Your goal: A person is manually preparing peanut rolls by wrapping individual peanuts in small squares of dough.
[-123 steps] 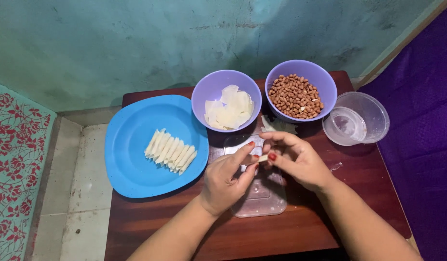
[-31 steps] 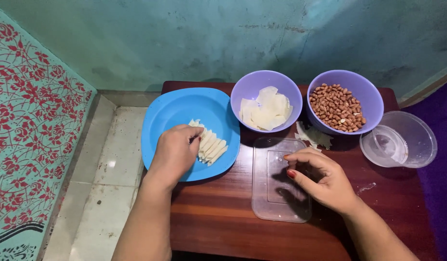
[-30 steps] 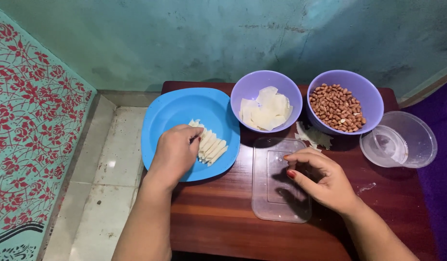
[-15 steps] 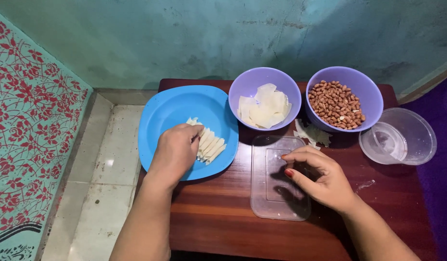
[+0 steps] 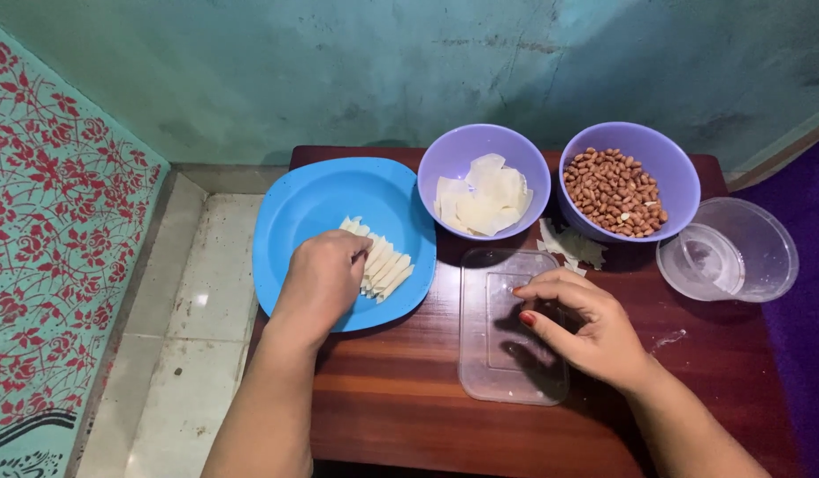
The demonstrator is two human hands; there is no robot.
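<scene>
Rolls, pale and thin, lie side by side in a row point(image 5: 380, 261) on the blue plate point(image 5: 312, 212), and your left hand point(image 5: 321, 281) is down on the near end of that row. Its fingers are curled together over the rolls, knuckles up; from this view you cannot tell whether they actually pinch one or only press against it. The plate sits at the left edge of the dark wooden table point(image 5: 409, 407), slightly overhanging it above the tiled floor point(image 5: 192, 301).

Your right hand point(image 5: 586, 327) hovers over the clear rectangular plastic lid point(image 5: 507, 327) that lies flat in the middle of the table. The fingers are loosely bent and a little apart, the tips at or just above the plastic, and they hold nothing; the thumbnail is painted red.

Behind the lid stand two purple bowls, just beside each other. The left bowl point(image 5: 445, 164) holds thin white wrapper sheets point(image 5: 482, 199) in a loose pile. The right bowl point(image 5: 670, 173) is full of brown peanuts point(image 5: 615, 190). A few torn scraps of wrapper point(image 5: 573, 248) lie on the table between that bowl and the lid. At the right edge sits a round clear plastic container point(image 5: 737, 252), holding what looks like its own clear round lid
</scene>
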